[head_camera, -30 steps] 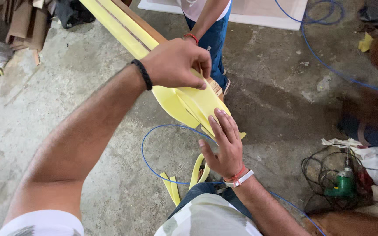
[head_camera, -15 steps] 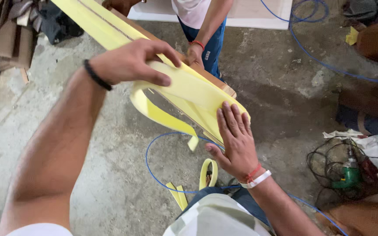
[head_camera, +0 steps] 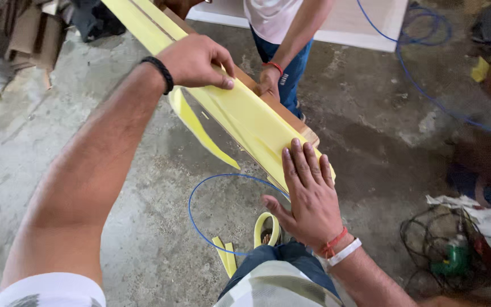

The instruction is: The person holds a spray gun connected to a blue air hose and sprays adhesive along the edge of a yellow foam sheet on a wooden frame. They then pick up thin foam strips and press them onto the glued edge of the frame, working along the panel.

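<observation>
A long wooden board covered with pale yellow film runs from the upper left toward the middle. My left hand, a black band on its wrist, grips the board's near edge and the film. My right hand lies flat with spread fingers on the board's near end, pressing the film down. A loose strip of yellow film hangs below the board. Another person in a white shirt and blue jeans stands at the far side, one hand on the board.
A blue cable loops across the concrete floor under the board and another blue cable runs at the upper right. Yellow film scraps lie by my feet. A green power tool with tangled cord sits at the right. Cardboard scraps lie upper left.
My left hand has slid further up the board, peeling the yellow strip away from its edge. My right hand has moved up onto the board's end and flattened there.
</observation>
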